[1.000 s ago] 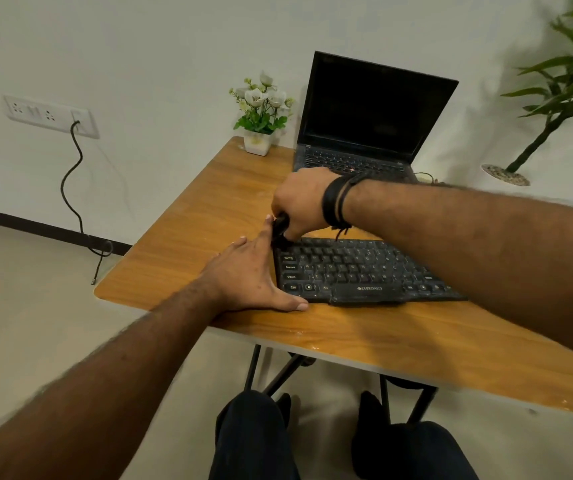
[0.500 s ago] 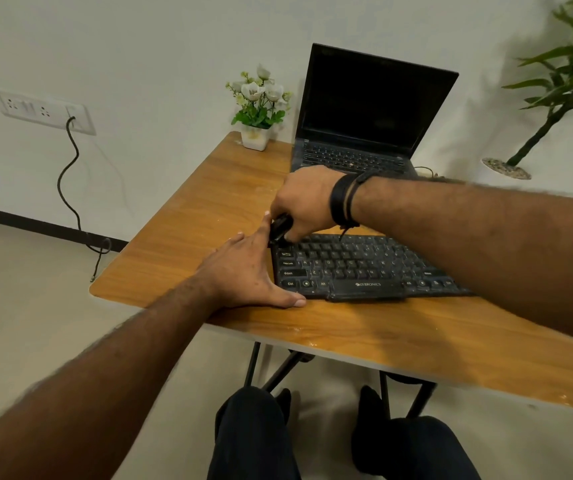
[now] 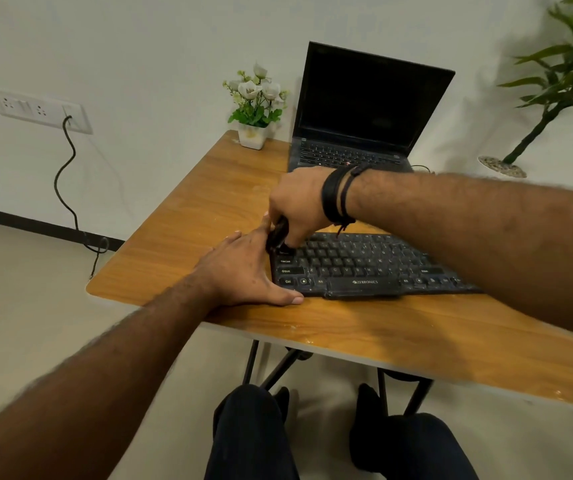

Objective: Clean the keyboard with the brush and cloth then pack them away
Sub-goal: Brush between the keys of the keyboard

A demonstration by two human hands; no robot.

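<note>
A black keyboard (image 3: 364, 268) lies on the wooden table (image 3: 364, 327) near its front edge. My right hand (image 3: 297, 204) reaches across it and grips a small black brush (image 3: 277, 237), whose tip rests on the keys at the keyboard's upper left corner. My left hand (image 3: 243, 271) lies flat on the table with fingers apart, pressed against the keyboard's left edge, thumb along its front corner. My right forearm hides the keyboard's right end. No cloth is in view.
An open black laptop (image 3: 364, 119) stands at the back of the table, with a small white pot of flowers (image 3: 255, 109) to its left. A green plant (image 3: 555, 84) stands at the far right. My knees (image 3: 250, 431) are under the table's front edge.
My right hand and the brush stay at the keyboard's upper left corner with only slight movement. My left hand has not moved. The view has shifted a little.
</note>
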